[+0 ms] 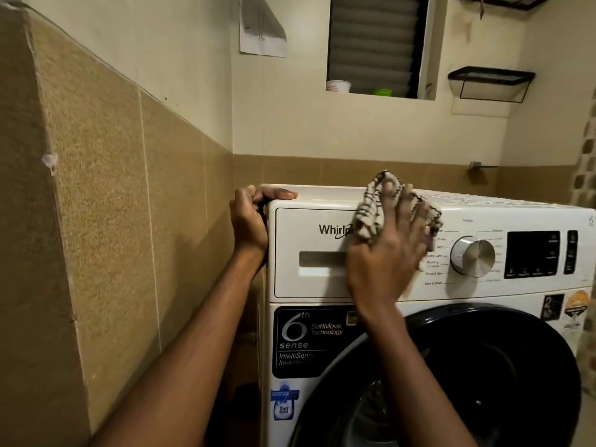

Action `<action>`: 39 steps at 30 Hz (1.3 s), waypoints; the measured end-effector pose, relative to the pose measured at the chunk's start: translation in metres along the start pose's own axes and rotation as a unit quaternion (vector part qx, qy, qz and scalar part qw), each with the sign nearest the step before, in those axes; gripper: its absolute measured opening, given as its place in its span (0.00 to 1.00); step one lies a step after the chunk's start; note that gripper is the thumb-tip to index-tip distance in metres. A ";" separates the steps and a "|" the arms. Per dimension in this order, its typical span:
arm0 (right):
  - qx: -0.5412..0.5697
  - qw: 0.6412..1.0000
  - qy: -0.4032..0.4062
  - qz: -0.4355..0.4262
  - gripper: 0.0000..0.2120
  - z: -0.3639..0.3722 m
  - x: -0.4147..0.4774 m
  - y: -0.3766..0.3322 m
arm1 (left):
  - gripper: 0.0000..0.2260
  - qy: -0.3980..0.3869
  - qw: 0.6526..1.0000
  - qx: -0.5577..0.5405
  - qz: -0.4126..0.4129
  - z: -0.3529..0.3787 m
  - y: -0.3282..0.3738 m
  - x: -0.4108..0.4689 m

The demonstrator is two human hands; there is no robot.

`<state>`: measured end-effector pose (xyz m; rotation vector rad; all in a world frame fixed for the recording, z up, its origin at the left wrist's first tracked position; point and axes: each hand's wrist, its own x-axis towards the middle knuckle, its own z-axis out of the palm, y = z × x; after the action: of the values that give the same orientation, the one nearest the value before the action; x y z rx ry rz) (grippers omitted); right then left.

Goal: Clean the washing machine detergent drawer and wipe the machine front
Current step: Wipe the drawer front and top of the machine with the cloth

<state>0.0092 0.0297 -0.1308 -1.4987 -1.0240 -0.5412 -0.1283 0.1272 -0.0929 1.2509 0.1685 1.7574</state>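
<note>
A white front-loading washing machine (419,291) fills the lower right. Its detergent drawer (309,256) sits closed at the upper left of the front panel, with a recessed handle. My right hand (383,253) presses a striped white-and-dark cloth (371,214) flat against the panel, between the drawer and the silver dial (472,255). The cloth bunches up over the top edge of the machine. My left hand (250,221) grips the machine's top left corner, thumb on the lid.
A tan tiled wall (113,204) stands close on the left, leaving a narrow gap beside the machine. The dark round door (483,366) lies below the panel. A display (532,253) sits right of the dial. A wire shelf (490,80) and a window niche hang above.
</note>
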 end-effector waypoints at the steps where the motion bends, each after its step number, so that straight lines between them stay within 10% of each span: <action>1: -0.004 1.000 -0.007 -0.022 0.42 0.004 -0.007 -0.011 | 0.32 -0.002 1.000 -0.003 -0.001 0.000 -0.001 0.001; 7: -0.099 0.910 -0.080 -0.394 0.32 0.007 -0.058 0.026 | 0.31 -0.001 1.000 -0.011 -0.012 0.000 -0.001 0.001; 13: 0.053 0.991 0.008 0.123 0.39 0.002 -0.023 0.015 | 0.31 -0.001 1.000 0.020 0.004 -0.002 -0.001 0.000; 19: -0.119 0.932 -0.093 -0.331 0.36 0.010 -0.073 0.023 | 0.32 0.000 1.000 -0.002 -0.010 0.001 0.000 0.000; 25: -0.003 0.995 -0.039 0.090 0.42 0.012 -0.081 0.011 | 0.31 0.010 1.000 0.009 -0.008 0.001 0.001 -0.001; 31: -0.069 0.979 -0.079 -0.173 0.41 0.009 -0.092 0.025 | 0.32 0.013 1.000 0.003 -0.004 0.001 0.002 -0.001; 36: -0.016 0.999 -0.016 0.035 0.40 0.001 -0.024 0.023 | 0.31 0.018 1.000 0.010 -0.002 0.001 0.000 -0.001; 39: -0.037 0.999 -0.016 -0.020 0.41 0.004 -0.015 -0.005 | 0.31 0.017 1.000 0.018 0.004 0.001 -0.001 0.001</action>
<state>-0.0035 0.0284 -0.1409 -1.5586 -1.0711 -0.5905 -0.1269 0.1283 -0.0922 1.2504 0.2156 1.7907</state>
